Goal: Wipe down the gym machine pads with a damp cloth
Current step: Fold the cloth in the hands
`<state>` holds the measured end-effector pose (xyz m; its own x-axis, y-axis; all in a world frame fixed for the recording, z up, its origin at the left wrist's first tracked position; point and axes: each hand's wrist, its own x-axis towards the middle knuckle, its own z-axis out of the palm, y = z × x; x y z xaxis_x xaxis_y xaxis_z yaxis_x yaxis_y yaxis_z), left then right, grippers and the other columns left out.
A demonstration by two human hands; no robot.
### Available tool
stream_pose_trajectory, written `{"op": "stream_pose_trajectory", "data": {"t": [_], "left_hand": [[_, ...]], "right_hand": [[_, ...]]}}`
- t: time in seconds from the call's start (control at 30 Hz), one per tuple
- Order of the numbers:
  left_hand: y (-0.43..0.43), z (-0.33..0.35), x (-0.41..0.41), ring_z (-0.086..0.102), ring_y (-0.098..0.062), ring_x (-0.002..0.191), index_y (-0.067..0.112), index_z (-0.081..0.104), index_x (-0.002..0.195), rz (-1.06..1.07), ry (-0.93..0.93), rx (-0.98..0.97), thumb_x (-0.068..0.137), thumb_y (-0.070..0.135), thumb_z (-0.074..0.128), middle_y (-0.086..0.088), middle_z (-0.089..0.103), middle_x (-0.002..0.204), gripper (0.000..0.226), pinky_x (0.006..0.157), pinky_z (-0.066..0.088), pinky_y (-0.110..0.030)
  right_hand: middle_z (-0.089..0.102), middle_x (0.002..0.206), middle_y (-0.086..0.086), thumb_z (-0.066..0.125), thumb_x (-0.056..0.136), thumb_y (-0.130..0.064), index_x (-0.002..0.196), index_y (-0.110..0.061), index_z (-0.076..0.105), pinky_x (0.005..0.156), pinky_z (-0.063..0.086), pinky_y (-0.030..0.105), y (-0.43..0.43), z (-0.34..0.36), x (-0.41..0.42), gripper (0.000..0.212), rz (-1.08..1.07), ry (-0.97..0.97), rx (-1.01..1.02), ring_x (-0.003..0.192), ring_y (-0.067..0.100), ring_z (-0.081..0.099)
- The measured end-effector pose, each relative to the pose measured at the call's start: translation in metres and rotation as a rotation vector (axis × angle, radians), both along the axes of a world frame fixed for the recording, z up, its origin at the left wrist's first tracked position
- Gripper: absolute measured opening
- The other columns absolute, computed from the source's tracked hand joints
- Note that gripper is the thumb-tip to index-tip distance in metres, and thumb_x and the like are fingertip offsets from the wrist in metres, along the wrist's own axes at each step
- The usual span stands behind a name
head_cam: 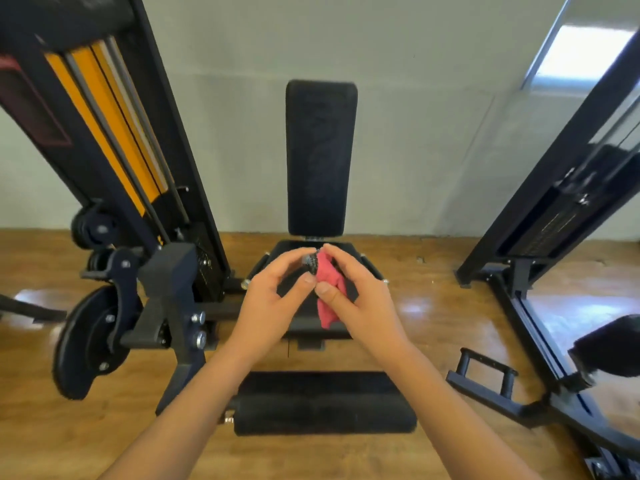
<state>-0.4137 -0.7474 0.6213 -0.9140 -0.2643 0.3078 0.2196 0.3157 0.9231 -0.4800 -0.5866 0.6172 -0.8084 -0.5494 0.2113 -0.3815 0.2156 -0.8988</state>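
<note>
Head view, looking down along both bare forearms, which reach forward and meet at mid-frame above the black padded seat point(304, 320) of a gym machine. The left hand point(273, 299) has its fingers curved, and its thumb and forefinger pinch a small black ridged object point(310, 263). The right hand point(363, 299) faces it, thumb tips almost touching. Its thumb and curled fingers grip a crumpled pink-red cloth point(329, 289), which lies against the ridged object and hangs down in a loose tail over the seat.

Behind the hands stands the tall black upright back pad point(320, 157), set against a pale wall point(415, 116). Nearest the camera lies a black cylindrical roller pad point(325, 415). At left is a black frame with orange strips point(114, 133), and on it a dark red-edged panel point(31, 109) whose print is too blurred to read. Another black machine frame point(540, 216) stands at right on the glossy wooden floor point(433, 323).
</note>
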Motion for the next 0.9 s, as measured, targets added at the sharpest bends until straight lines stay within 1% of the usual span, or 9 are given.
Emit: {"op": "stream_pose_trajectory", "data": {"t": [0.07,0.13,0.27,0.4,0.53,0.6,0.67,0.77,0.9], "left_hand": [[-0.002,0.027,-0.002,0.063,-0.010,0.120,0.042,0.066,0.122,0.001,0.031,0.015,0.101,0.017,0.063,0.014,0.070,0.121,0.033,0.101,0.050,-0.023],[-0.003,0.049,-0.004,0.065,-0.010,0.115,0.039,0.069,0.115,0.008,0.050,0.027,0.100,0.013,0.063,0.013,0.072,0.114,0.030,0.098,0.050,-0.021],[-0.010,0.092,-0.004,0.067,-0.008,0.106,0.034,0.070,0.109,0.042,0.097,0.002,0.099,0.013,0.063,0.014,0.073,0.105,0.024,0.090,0.049,-0.014],[-0.016,0.130,-0.004,0.069,-0.002,0.097,0.022,0.070,0.109,0.032,0.132,0.013,0.100,0.008,0.061,0.014,0.075,0.101,0.019,0.080,0.048,-0.009],[-0.017,0.165,-0.003,0.069,-0.001,0.093,0.022,0.068,0.108,0.037,0.193,-0.011,0.102,0.013,0.059,0.015,0.074,0.099,0.014,0.077,0.047,-0.007],[-0.020,0.181,-0.004,0.069,-0.003,0.092,0.021,0.066,0.109,0.048,0.218,-0.018,0.102,0.015,0.058,0.013,0.072,0.098,0.012,0.075,0.048,-0.008],[-0.025,0.195,-0.004,0.069,-0.004,0.088,0.020,0.065,0.109,0.066,0.245,-0.021,0.103,0.016,0.057,0.006,0.072,0.099,0.011,0.072,0.050,-0.009],[-0.030,0.211,-0.003,0.069,-0.012,0.088,0.019,0.065,0.110,0.077,0.270,-0.016,0.104,0.017,0.056,-0.005,0.070,0.100,0.012,0.072,0.053,-0.016],[-0.036,0.218,-0.001,0.070,-0.021,0.086,0.023,0.065,0.108,0.089,0.255,-0.013,0.103,0.023,0.056,-0.008,0.068,0.100,0.010,0.076,0.060,-0.034]], "right_hand": [[0.058,0.135,-0.028,0.070,0.096,-0.033,0.147,-0.044,0.048,0.100,0.049,0.016,0.001,0.029,-0.003,0.057,-0.009,0.035,0.008,0.127,-0.006,0.052],[0.059,0.131,-0.030,0.074,0.093,-0.034,0.145,-0.046,0.050,0.094,0.046,0.008,0.001,0.055,-0.005,0.058,-0.010,0.075,0.032,0.124,-0.008,0.053],[0.061,0.127,-0.024,0.077,0.090,-0.037,0.139,-0.054,0.050,0.090,0.054,0.018,-0.004,0.098,-0.005,0.058,0.012,0.107,0.046,0.117,-0.004,0.058],[0.058,0.128,-0.027,0.079,0.087,-0.031,0.138,-0.051,0.050,0.093,0.053,0.018,-0.009,0.132,-0.001,0.062,0.038,0.161,0.001,0.118,0.000,0.058],[0.054,0.123,-0.026,0.076,0.077,-0.043,0.131,-0.058,0.049,0.087,0.049,0.012,-0.014,0.172,0.002,0.062,0.028,0.263,-0.014,0.115,0.000,0.056],[0.056,0.123,-0.026,0.078,0.075,-0.046,0.129,-0.058,0.051,0.086,0.047,0.009,-0.016,0.191,0.002,0.061,0.044,0.269,-0.078,0.115,0.000,0.057],[0.061,0.120,-0.021,0.079,0.075,-0.046,0.125,-0.057,0.057,0.086,0.049,0.012,-0.018,0.209,0.002,0.056,0.055,0.264,-0.172,0.112,0.004,0.061],[0.070,0.112,-0.008,0.080,0.083,-0.029,0.116,-0.049,0.069,0.083,0.056,0.024,-0.021,0.225,0.003,0.040,0.073,0.237,-0.315,0.104,0.013,0.068],[0.073,0.106,-0.007,0.077,0.089,-0.005,0.105,-0.040,0.075,0.080,0.060,0.029,-0.019,0.234,0.004,0.038,0.005,0.247,-0.410,0.101,0.016,0.071]]}}
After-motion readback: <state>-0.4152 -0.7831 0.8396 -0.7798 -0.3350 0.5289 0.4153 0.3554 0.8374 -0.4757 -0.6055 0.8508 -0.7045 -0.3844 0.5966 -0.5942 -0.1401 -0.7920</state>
